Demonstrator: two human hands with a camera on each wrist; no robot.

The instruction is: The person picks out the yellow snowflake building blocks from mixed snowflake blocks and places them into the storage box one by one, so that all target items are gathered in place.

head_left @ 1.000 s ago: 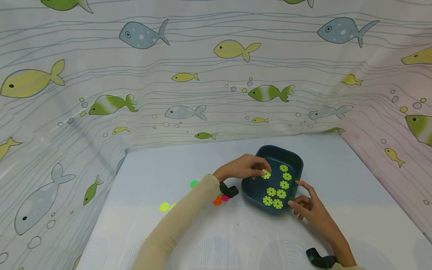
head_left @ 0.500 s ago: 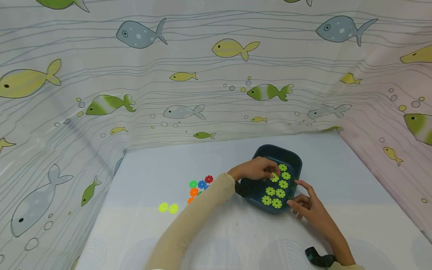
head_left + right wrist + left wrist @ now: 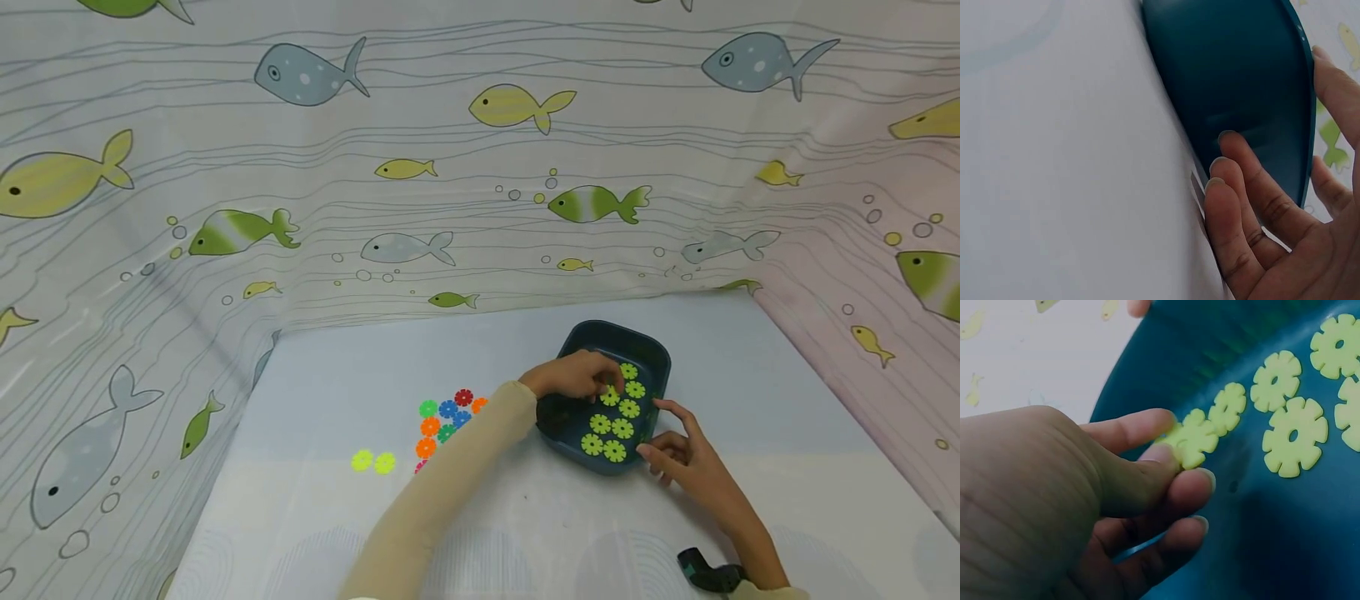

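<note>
My left hand [image 3: 577,375] is over the dark blue tray [image 3: 600,336], pinching a yellow-green notched snowflake disc [image 3: 1196,440] between thumb and index finger. That disc overlaps or touches the end of a row of like discs in the left wrist view; whether it rests on the tray floor I cannot tell. Several more yellow-green discs [image 3: 622,428] lie flat in the tray's right half. My right hand [image 3: 686,458] holds the tray's right side, with the thumb and index finger at the rim and the other fingers [image 3: 1222,219] against the outer wall.
Left of the tray, a cluster of coloured discs [image 3: 447,409] lies on the white table [image 3: 360,375], partly hidden by my left sleeve [image 3: 450,500]. Two yellow-green discs [image 3: 373,462] lie further left. A fish-patterned sheet [image 3: 412,200] surrounds the table's back and sides.
My left hand has carried the yellow-green disc rightward across the tray to the other discs, then nearly stopped. More of the coloured cluster shows now. The right hand has stayed at the tray.
</note>
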